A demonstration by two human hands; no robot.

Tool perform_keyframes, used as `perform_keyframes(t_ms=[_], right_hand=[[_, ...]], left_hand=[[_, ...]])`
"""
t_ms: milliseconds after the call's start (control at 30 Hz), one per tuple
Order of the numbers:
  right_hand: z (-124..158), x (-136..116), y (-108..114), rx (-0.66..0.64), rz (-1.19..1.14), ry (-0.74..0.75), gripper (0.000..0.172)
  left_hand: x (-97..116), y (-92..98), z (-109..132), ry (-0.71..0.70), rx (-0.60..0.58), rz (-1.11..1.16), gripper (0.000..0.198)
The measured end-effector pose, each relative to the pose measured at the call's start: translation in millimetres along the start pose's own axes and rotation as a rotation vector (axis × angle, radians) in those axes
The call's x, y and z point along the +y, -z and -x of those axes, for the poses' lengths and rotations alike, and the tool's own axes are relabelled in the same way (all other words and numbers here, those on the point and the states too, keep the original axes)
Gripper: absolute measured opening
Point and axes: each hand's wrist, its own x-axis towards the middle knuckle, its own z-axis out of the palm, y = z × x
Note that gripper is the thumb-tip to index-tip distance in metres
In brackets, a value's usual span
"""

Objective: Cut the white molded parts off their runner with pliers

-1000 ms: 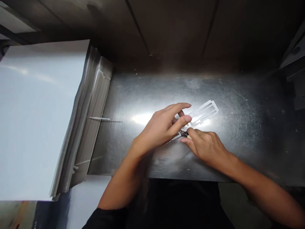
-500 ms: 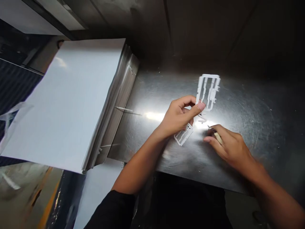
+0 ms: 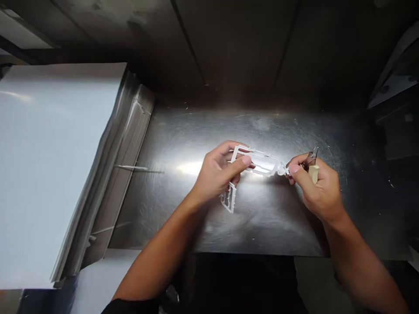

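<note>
My left hand point(image 3: 216, 172) is closed on a white plastic frame point(image 3: 268, 173), thin and rectangular with long slots, held nearly level above the metal table. A second, smaller-looking white slotted piece point(image 3: 233, 198) hangs below the same hand; whether the two are joined is hidden. At the frame's right end is a small curled white part point(image 3: 280, 168), which the thumb and fingertips of my right hand point(image 3: 316, 187) pinch. Tucked in that right hand is a small tool with a cream handle point(image 3: 313, 173) and a forked metal tip point(image 3: 313, 153) pointing up and away.
A thick stack of large white sheets point(image 3: 62, 144) stands on the left, with a loose white strip point(image 3: 132, 168) sticking out from its side. Small white scraps dot the scratched metal table point(image 3: 183, 218). A dark panelled wall point(image 3: 235, 48) rises behind it.
The frame has turned from upright to nearly level, its curled end now to the right. My right hand has come to pinch that end. The view has swung right.
</note>
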Motion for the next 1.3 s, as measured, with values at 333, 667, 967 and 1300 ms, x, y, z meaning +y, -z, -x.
perform_keyframes(t_ms=[333,667,967,1300], right_hand=[[5,12,-3,0.024,0.015,0.038,0.051],[11,10,-9,-0.205,0.074,-0.070,0.065],[10,7,-10,-0.213,0.016,-0.107,0.068],[11,7,-9,-0.208,-0.011,-0.119,0.072]], left_hand=[[3,1.7,-5,-0.032,0.212,-0.006,0.050],[2,0.2,-4,-0.005,0.180,0.025,0.051],[-1,-1.9,-1,-0.002,0.170,-0.016,0.050],[-1,-2.6,0,0.018,0.184,-0.013,0.049]])
